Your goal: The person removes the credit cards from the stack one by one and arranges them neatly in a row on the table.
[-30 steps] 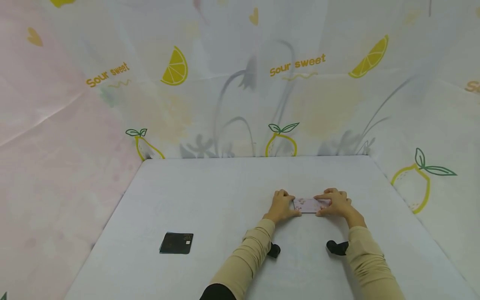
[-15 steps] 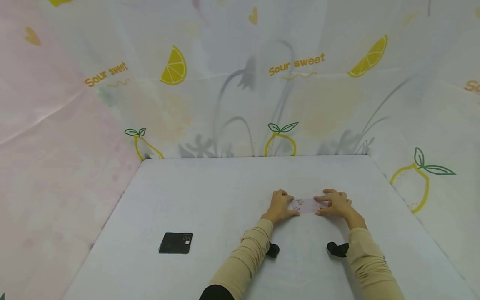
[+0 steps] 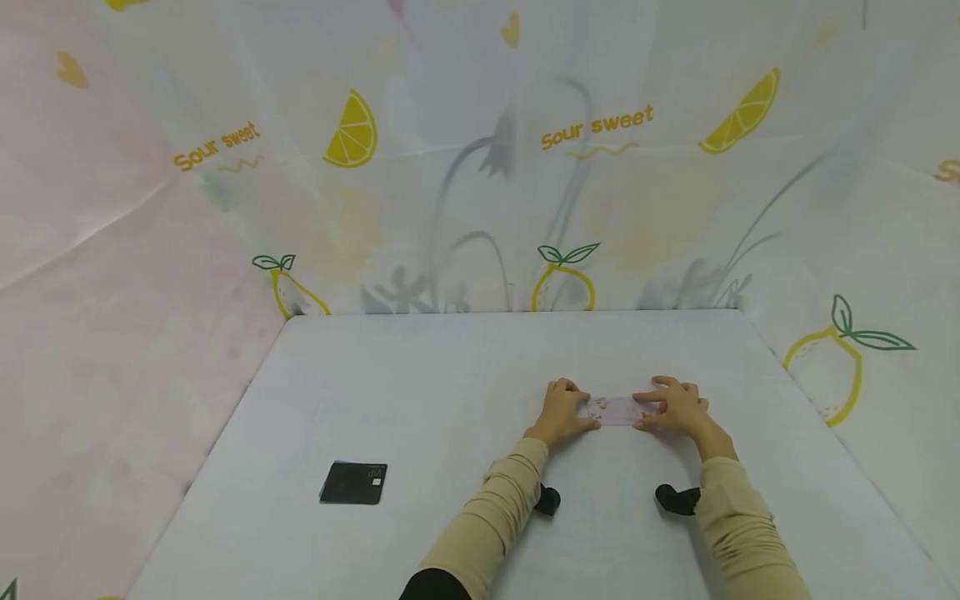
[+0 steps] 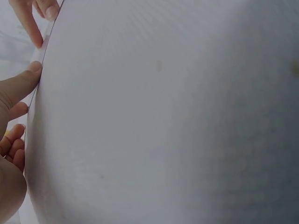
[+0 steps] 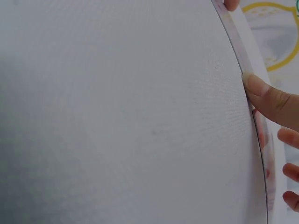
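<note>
A small pale pink card [image 3: 613, 412] with a reddish floral print lies on the white tabletop, right of the middle in the head view. My left hand [image 3: 558, 414] holds its left end, forefinger at the far edge and thumb at the near edge. At the right end, my right hand [image 3: 677, 410] spans the card the same way. The right wrist view shows the thumb [image 5: 258, 86] touching the thin printed edge, with a small break in the edge just below it. Only a sliver of the left fingers [image 4: 28, 79] and card edge shows in the left wrist view.
A black card [image 3: 353, 483] marked VIP lies left on the white table [image 3: 420, 392], over another card whose bluish edge peeks out. Black wrist mounts [image 3: 677, 500] stick out inward from both sleeves. Lemon-printed cloth [image 3: 465, 192] walls the back and sides.
The dark line along the pink card's near edge has faded, and the card looks flatter on the table. My right hand has shifted slightly right; my left hand is almost still.
</note>
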